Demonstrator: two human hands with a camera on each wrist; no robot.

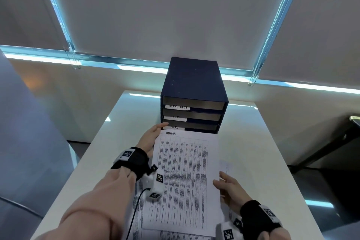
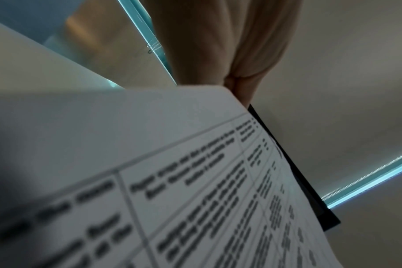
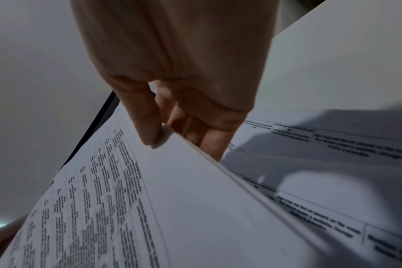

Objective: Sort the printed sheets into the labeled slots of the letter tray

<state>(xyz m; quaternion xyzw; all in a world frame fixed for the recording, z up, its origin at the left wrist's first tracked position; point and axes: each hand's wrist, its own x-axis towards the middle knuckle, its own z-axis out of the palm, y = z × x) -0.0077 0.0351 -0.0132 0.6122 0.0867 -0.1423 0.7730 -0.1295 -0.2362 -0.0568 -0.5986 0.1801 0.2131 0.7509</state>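
A dark blue letter tray stands at the far end of the white table. Its stacked slots carry the labels TASK LIST, I.T and H.R.. Both hands hold one printed sheet with a table of text, its top edge just in front of the lowest slot. My left hand grips the sheet's upper left edge, fingers underneath. My right hand pinches the right edge, thumb on top and fingers below.
Several more printed sheets lie on the table under the held one, also seen in the right wrist view. Window blinds hang behind the tray. A dark chair or stand sits off the table's right side.
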